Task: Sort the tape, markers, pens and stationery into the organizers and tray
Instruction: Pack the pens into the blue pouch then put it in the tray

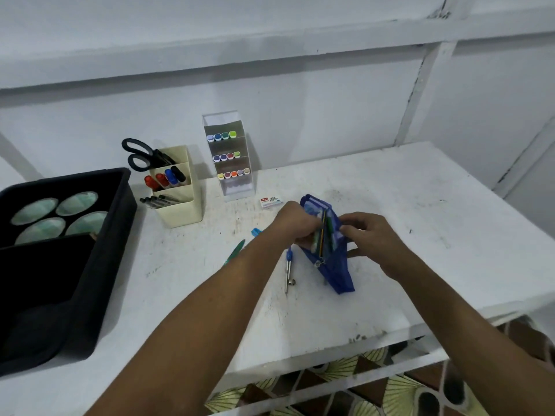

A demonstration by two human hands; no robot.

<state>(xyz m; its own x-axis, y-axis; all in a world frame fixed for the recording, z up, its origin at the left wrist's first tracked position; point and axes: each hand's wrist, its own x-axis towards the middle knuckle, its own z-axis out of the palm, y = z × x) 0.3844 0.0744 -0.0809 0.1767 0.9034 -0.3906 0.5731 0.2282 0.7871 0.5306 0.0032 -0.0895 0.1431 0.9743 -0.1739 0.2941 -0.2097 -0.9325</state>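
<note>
A blue zip pouch (336, 271) stands on the white table, held open by both hands. My left hand (295, 225) grips its left lip and the pencils and pens poking out of it. My right hand (374, 238) pinches its right lip. A metal compass (289, 270) lies just left of the pouch. A green pen (235, 252) and a light blue item (256, 232) lie partly hidden behind my left forearm. A small staples box (271, 202) sits behind the pouch.
A cream organizer (180, 216) holds scissors (141, 156), markers and pens. A clear tiered rack (229, 159) holds coloured markers. A black tray (99, 265) at left holds several tape rolls (57, 216). The table's front edge runs near my forearms.
</note>
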